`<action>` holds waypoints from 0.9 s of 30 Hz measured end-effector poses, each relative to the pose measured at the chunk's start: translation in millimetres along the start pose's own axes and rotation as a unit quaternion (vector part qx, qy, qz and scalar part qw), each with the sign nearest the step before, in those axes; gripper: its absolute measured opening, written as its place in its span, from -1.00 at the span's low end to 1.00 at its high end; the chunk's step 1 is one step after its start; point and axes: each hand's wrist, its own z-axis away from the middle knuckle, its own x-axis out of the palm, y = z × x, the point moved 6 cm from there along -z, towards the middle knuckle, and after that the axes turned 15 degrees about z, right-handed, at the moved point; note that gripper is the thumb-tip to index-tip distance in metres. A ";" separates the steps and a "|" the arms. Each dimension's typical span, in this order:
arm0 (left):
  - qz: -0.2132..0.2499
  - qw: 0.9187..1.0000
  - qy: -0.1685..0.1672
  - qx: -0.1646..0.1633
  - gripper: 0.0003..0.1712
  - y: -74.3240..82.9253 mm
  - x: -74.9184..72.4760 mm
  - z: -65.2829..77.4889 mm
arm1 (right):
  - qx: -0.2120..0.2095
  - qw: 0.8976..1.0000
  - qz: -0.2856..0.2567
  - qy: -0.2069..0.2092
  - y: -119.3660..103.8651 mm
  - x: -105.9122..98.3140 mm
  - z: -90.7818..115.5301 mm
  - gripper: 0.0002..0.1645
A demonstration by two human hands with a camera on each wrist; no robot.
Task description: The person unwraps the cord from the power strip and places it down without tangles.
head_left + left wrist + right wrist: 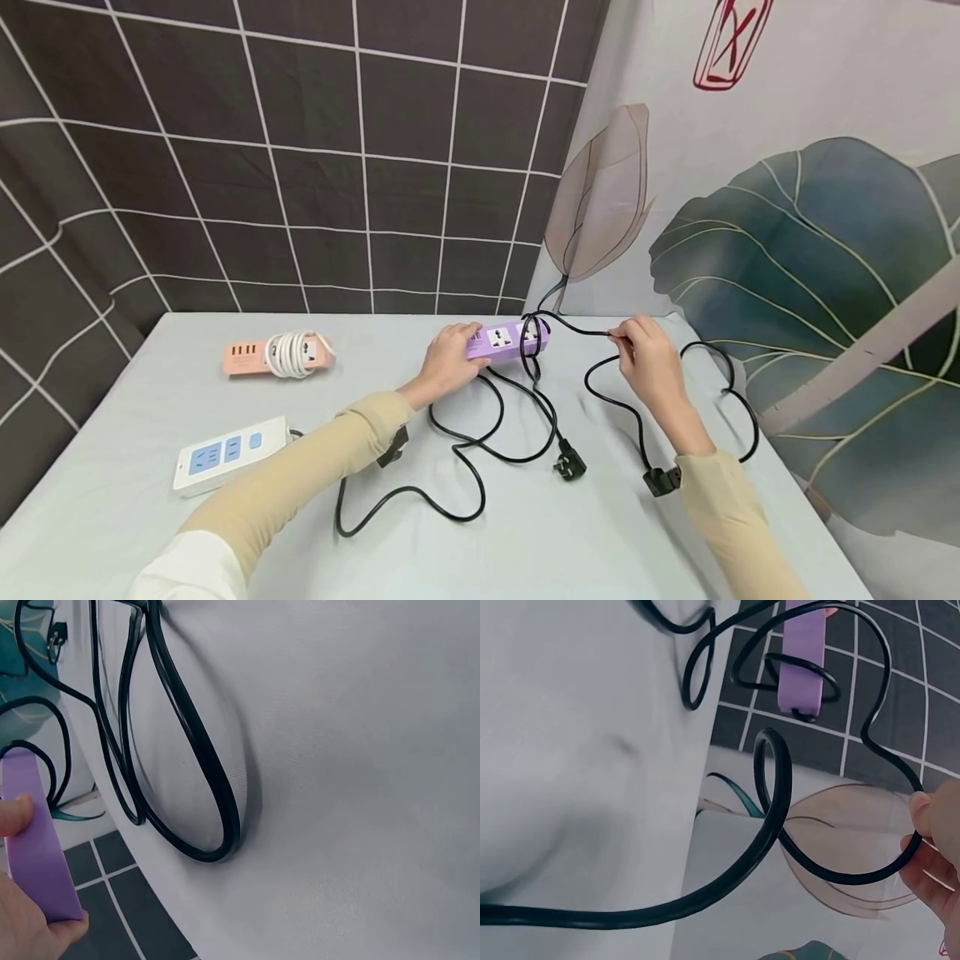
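Note:
My left hand (450, 358) grips the left end of a purple power strip (498, 337) near the back of the table; its thumb and fingers hold the strip's sides in the left wrist view. A black cord (530, 343) loops around the strip's right end. To the right, my right hand (647, 358) pinches the black cord between thumb and fingers, and the cord arcs from there toward the strip (802, 660). More of the cord lies in loose loops (480, 467) across the table. A black plug (570, 461) rests among these loops, in front of the strip.
At the back left lies a pink power strip (243, 358) with a white cord (288, 356) wound around it. Nearer, a white power strip (225, 454) with blue sockets sits beside my left sleeve. Dark gridded cloth (300, 167) and a leaf-printed cloth (795, 233) hang behind the table.

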 end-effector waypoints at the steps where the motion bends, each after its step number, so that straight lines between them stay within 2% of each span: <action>1: 0.000 1.000 0.002 -0.001 -0.28 -0.6 -0.7 0.2 | -0.001 1.000 0.002 -0.001 0.8 -1.0 1.7 -0.90; 14: 0.001 1.000 0.015 -0.004 -0.29 -0.2 -7.2 -2.8 | 0.008 0.999 0.018 -0.039 21.1 3.1 20.6 -0.82; 21: -0.001 1.000 0.017 0.008 -0.29 1.4 -7.5 -2.8 | 0.027 0.997 0.026 -0.061 35.1 11.4 27.2 -0.80; 27: 0.003 1.000 0.010 -0.002 -0.28 -1.0 -6.6 -2.4 | 0.042 0.995 0.037 -0.078 47.4 21.0 31.4 -0.84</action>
